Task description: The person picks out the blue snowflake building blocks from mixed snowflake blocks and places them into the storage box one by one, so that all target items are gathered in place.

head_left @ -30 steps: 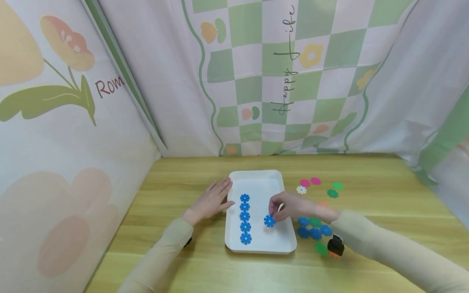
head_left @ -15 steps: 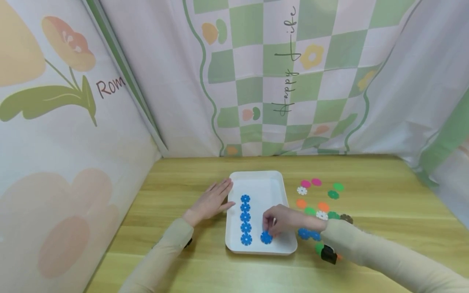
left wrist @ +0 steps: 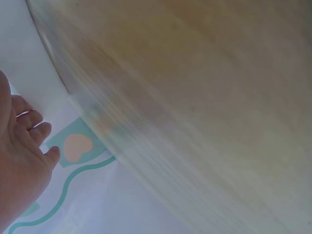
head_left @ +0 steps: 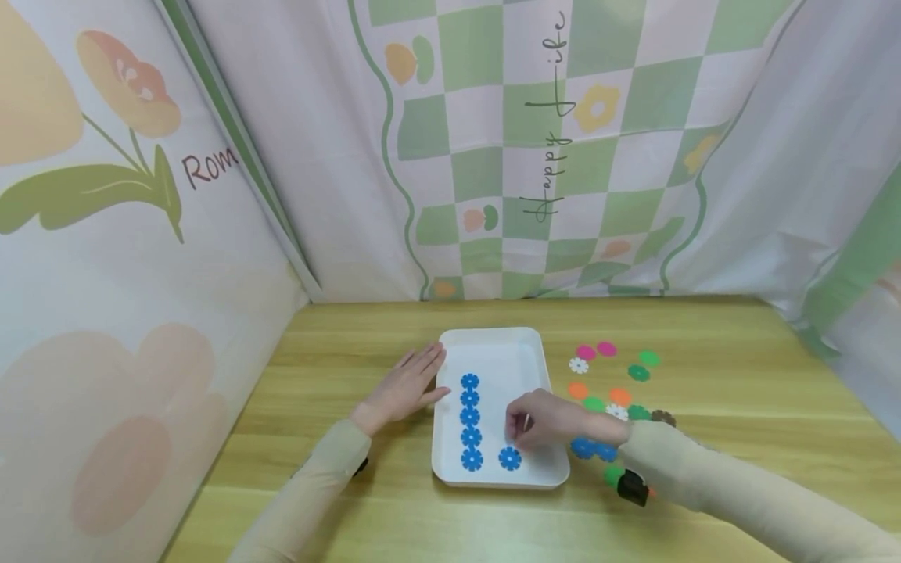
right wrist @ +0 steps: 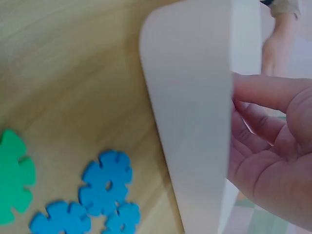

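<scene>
One blue flower disc point(head_left: 510, 458) lies in the white tray point(head_left: 493, 352), just on the near side of the bent fingers of the right hand point(head_left: 543, 418), the closer hand. Whether they pinch it cannot be told. The left hand point(head_left: 403, 387) rests straight fingers on the tray's edge.

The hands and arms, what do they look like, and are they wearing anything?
The left hand and right hand have no gloves on. The left sleeve and right sleeve are long, plain and light beige. A black boxy thing shows by the right wrist, and a small black bit by the left.
</scene>
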Motion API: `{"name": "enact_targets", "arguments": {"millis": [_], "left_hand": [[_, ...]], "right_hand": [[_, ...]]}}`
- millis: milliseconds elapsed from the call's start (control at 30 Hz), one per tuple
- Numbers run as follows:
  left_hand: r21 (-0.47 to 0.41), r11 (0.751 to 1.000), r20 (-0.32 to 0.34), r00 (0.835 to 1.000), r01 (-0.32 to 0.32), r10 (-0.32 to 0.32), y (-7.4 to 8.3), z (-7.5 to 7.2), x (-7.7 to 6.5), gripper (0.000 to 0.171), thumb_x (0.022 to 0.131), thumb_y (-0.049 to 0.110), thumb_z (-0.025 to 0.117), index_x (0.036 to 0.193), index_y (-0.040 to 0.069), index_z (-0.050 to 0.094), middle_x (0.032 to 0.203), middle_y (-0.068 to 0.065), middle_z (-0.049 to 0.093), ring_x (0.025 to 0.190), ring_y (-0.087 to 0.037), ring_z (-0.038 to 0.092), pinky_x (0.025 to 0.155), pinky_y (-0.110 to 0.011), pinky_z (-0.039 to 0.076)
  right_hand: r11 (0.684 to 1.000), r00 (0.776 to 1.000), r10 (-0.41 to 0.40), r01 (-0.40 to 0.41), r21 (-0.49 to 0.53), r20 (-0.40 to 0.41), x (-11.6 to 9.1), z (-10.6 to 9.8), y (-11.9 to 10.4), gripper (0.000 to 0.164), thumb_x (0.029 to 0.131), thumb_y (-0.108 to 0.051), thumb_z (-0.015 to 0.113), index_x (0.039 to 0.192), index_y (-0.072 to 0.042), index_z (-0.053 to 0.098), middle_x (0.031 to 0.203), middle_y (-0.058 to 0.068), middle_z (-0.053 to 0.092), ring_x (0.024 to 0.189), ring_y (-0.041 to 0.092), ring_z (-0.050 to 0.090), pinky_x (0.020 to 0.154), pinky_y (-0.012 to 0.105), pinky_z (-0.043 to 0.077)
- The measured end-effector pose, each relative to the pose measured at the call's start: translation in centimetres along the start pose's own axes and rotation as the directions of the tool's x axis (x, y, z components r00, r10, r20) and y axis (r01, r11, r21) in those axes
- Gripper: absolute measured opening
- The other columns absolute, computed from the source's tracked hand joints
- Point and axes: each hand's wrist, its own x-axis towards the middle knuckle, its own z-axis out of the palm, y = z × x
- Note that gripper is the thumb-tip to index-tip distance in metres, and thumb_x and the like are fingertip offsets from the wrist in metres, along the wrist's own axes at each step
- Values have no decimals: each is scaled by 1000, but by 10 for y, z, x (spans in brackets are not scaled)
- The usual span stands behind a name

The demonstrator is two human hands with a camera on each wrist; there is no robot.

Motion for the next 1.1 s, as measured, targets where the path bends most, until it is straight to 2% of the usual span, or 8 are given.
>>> {"name": "enact_targets", "arguments": {"millis": [233, 400, 533, 700, 900, 1100], "left_hand": [[-4, 1000, -5, 1000, 0, 0, 0, 2, -1, 75, 104, 56, 35, 158, 6, 19, 167, -9, 17, 155, -24, 20, 127, -46, 19], [0, 1000, -9, 1000, -3, 3, 0, 2, -1, 75, 104, 56, 34, 158, 6, 19, 167, -9, 17, 155, -24, 20, 127, -46, 20], [5, 1000, -5, 1000, -5, 5, 0, 2, -1, 76, 104, 57, 33, 159, 6, 18, 167, -9, 17, 155, -24, 19, 127, -45, 20], [-9, 1000, -20, 1000, -12, 12, 0, 3, -1, 76, 104, 55, 35, 158, 5, 20, 167, -10, 19, 155, -25, 22, 127, -47, 21], [-5, 1000, -29, 999, -21, 21, -1, 4, 0, 76, 104, 56, 35, 158, 5, 21, 166, -11, 20, 154, -24, 23, 126, -47, 23], [-4, 1000, -31, 999, -23, 22, -1, 2, 0, 76, 104, 55, 36, 158, 4, 21, 166, -11, 21, 154, -25, 23, 126, -48, 23]], "right_hand": [[997, 996, -61, 65, 50, -72, -14, -24, 7, 5, 86, -4, 70, 87, -5, 65, 86, 1, 68, 78, 6, 59, 68, 18, 52], [996, 986, -78, 85, 39, -147, -29, -41, 23, 6, 85, -5, 71, 86, -4, 65, 83, 2, 68, 75, 5, 61, 64, 19, 54], [997, 978, -74, 80, 21, -195, -44, -50, 37, 7, 86, -8, 72, 87, -4, 65, 84, 1, 67, 78, 7, 63, 67, 20, 55], [998, 969, -61, 59, -16, -237, -66, -50, 54, 8, 87, -9, 72, 90, -4, 66, 86, 0, 68, 82, 8, 65, 73, 21, 57], [997, 961, 35, -50, -50, -275, -93, -42, 72, 10, 84, -12, 73, 89, -8, 65, 87, -2, 68, 81, 3, 61, 69, 17, 54], [995, 953, 4, -35, -97, -302, -108, -39, 87, 13, 81, -9, 76, 86, -5, 64, 81, -1, 66, 72, 1, 60, 64, 17, 54]]}}
